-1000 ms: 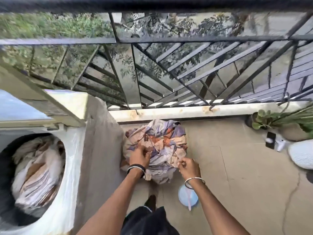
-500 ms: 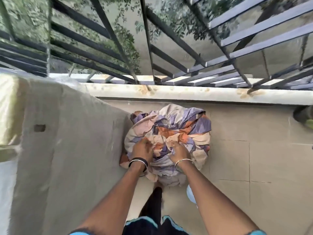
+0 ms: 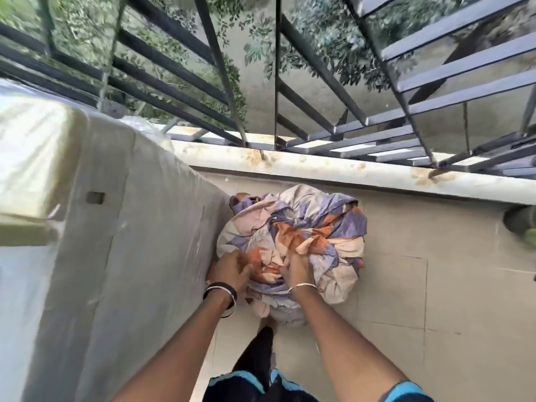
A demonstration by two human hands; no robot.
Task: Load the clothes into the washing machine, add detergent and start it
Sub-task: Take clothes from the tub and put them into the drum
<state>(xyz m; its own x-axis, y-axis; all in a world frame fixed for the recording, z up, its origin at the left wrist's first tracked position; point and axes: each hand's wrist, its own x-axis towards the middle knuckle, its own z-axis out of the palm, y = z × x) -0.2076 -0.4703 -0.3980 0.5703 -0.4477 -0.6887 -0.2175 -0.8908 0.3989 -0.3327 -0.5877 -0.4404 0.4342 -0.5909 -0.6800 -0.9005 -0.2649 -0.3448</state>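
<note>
A bundle of crumpled clothes (image 3: 313, 224) in purple, peach and orange lies on the balcony floor against the low wall. My left hand (image 3: 230, 271) grips the bundle's near left edge, fingers curled into the cloth. My right hand (image 3: 297, 271) digs into the middle of the pile and holds a fold of orange fabric. The washing machine (image 3: 116, 256), wrapped in a pale cover, fills the left side; its drum opening is out of view.
A dark metal railing (image 3: 319, 111) tops the stained ledge (image 3: 348, 172) behind the clothes. A dark pot (image 3: 519, 220) sits at the right edge. Tiled floor (image 3: 435, 314) stretches to the right of the bundle. My legs stand just below the pile.
The view swung right, away from the machine's drum. Both hands pushed deeper into the bundle and closed on the cloth. The blue lid near my feet is no longer visible.
</note>
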